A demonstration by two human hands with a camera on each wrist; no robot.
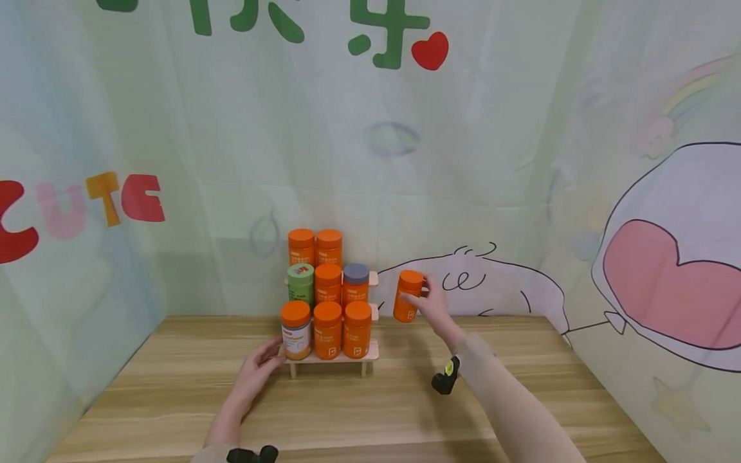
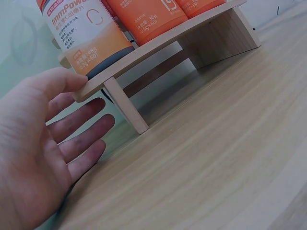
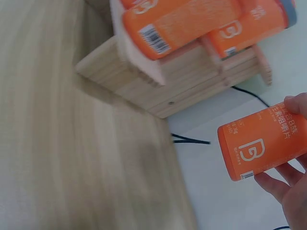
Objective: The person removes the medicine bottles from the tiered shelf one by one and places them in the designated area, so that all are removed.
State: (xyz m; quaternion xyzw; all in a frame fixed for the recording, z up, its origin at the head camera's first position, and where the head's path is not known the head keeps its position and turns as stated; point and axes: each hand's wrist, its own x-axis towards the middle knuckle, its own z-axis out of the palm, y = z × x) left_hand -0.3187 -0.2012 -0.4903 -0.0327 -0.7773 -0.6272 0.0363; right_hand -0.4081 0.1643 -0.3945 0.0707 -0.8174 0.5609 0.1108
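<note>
An orange pill bottle [image 1: 407,303] with an orange lid is raised beside the rack, gripped between the thumb and fingers of my right hand [image 1: 433,305]. White lettering covers its side in the right wrist view [image 3: 261,143]. My left hand [image 1: 255,373] is at the near left corner of a three-step wooden display rack [image 1: 341,360], thumb and index finger around the board's end [image 2: 91,85], other fingers loosely bent. Just above that thumb stands a white-and-orange labelled bottle [image 1: 296,337]. More orange bottles [image 1: 328,331] line the rack's steps.
On the middle step are a green bottle [image 1: 301,283] and a blue-lidded orange bottle [image 1: 356,283]. Two orange bottles [image 1: 329,244] occupy the top step. The rack stands on a wood-grain table [image 1: 405,411] before a printed cloth backdrop [image 1: 278,161]. Dark cables [image 3: 192,140] run behind the table edge.
</note>
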